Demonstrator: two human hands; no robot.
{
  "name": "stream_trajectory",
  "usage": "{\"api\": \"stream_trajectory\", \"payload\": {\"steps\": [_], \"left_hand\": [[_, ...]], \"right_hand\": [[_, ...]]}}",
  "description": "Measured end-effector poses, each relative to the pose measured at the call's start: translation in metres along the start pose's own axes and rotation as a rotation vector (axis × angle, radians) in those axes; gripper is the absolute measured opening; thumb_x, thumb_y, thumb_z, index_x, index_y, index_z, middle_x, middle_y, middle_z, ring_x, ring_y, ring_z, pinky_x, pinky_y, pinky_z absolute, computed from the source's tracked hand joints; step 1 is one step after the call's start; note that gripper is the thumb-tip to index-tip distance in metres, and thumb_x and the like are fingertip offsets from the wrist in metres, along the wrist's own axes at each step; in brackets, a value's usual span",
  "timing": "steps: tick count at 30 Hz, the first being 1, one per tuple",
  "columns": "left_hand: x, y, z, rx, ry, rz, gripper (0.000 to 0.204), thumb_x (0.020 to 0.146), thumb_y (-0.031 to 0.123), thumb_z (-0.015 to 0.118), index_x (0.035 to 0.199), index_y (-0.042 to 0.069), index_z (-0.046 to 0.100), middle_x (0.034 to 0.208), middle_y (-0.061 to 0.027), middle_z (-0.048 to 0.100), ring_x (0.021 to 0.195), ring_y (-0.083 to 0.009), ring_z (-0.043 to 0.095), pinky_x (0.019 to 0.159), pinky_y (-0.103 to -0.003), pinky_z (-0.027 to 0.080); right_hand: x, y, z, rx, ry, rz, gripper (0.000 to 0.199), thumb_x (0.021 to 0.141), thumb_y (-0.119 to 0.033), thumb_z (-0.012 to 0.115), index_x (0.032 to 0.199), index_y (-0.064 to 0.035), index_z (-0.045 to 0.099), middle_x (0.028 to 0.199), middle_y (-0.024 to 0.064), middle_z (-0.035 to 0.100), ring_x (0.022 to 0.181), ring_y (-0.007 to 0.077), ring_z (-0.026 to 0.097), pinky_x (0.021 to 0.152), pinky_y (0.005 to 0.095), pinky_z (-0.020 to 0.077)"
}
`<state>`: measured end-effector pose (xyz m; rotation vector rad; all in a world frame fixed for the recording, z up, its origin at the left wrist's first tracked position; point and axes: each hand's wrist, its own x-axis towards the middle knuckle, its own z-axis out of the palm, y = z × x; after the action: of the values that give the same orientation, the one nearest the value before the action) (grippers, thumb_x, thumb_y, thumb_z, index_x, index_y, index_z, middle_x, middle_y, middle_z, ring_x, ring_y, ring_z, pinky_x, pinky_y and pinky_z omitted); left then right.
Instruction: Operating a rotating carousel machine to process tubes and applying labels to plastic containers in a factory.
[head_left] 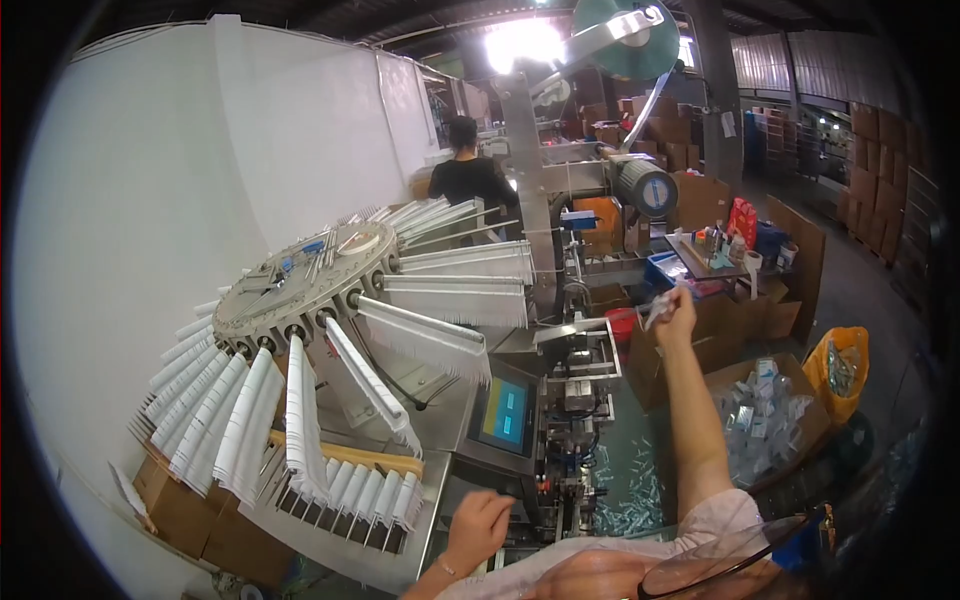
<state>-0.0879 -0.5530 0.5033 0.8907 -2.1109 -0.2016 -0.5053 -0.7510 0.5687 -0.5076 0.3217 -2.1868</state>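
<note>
My right hand (679, 318) is stretched forward, its fingers closed round a small whitish, partly clear piece (659, 310), too blurred to name. My left hand (478, 530) is low, in front of a machine screen (506, 412) showing yellow and blue. Its fingers are curled together; whatever may be in them is hidden. To the left stands a round carousel (300, 275), with rolls of white strip material (245, 420) hanging from arms all around it. A narrow metal mechanism (580, 400) runs between the screen and my right arm.
Many small pale pieces (630, 490) lie scattered below my right arm. An open carton (715, 385) holds clear packets, beside a yellow bag (836, 375). A small table (715, 262) carries bottles. Farther off, a person in black (465, 180) faces away. A motor (648, 188) juts out overhead.
</note>
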Motion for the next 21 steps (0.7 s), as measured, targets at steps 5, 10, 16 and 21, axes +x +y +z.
{"api": "stream_trajectory", "payload": {"steps": [5,10,16,21], "left_hand": [[0.082,0.034,-0.015,0.331,0.138,0.147,0.040,0.072,0.003,0.057,0.111,0.006,0.049,0.087,-0.0112,0.056,0.080,-0.0290,0.054,0.066,-0.037,0.044],[0.064,0.002,-0.007,-0.016,0.019,-0.326,0.049,0.076,0.002,0.052,0.122,0.004,0.037,0.077,-0.0120,0.057,0.070,-0.0275,0.056,0.064,-0.035,0.045],[0.043,0.006,-0.008,-0.110,0.122,-0.249,0.045,0.078,-0.001,0.049,0.121,0.002,0.038,0.066,-0.0104,0.056,0.059,-0.0217,0.056,0.056,-0.031,0.044],[0.029,0.008,-0.014,-0.162,0.097,-0.377,0.043,0.077,-0.001,0.051,0.118,0.002,0.041,0.066,-0.0104,0.055,0.058,-0.0199,0.055,0.056,-0.029,0.043]], "right_hand": [[-0.108,0.079,0.039,-0.071,-0.115,0.347,0.026,0.081,-0.019,0.047,0.057,-0.0132,0.038,0.049,-0.0033,0.034,0.040,0.0064,0.029,0.036,0.0187,0.0189],[-0.117,0.099,0.091,-0.104,-0.506,0.494,0.044,0.089,-0.042,0.040,0.072,-0.0050,0.056,0.050,-0.0017,0.039,0.042,0.0074,0.033,0.039,0.0210,0.0261],[-0.038,0.122,0.138,-0.588,-0.415,-0.098,0.025,0.084,-0.018,0.055,0.099,0.0012,0.060,0.063,-0.0011,0.053,0.053,0.0047,0.045,0.048,0.0189,0.0344],[-0.030,0.132,0.149,-0.855,-0.406,-0.364,0.022,0.076,-0.018,0.063,0.085,0.0022,0.064,0.059,-0.0018,0.055,0.055,0.0041,0.047,0.050,0.0203,0.0371]]}}
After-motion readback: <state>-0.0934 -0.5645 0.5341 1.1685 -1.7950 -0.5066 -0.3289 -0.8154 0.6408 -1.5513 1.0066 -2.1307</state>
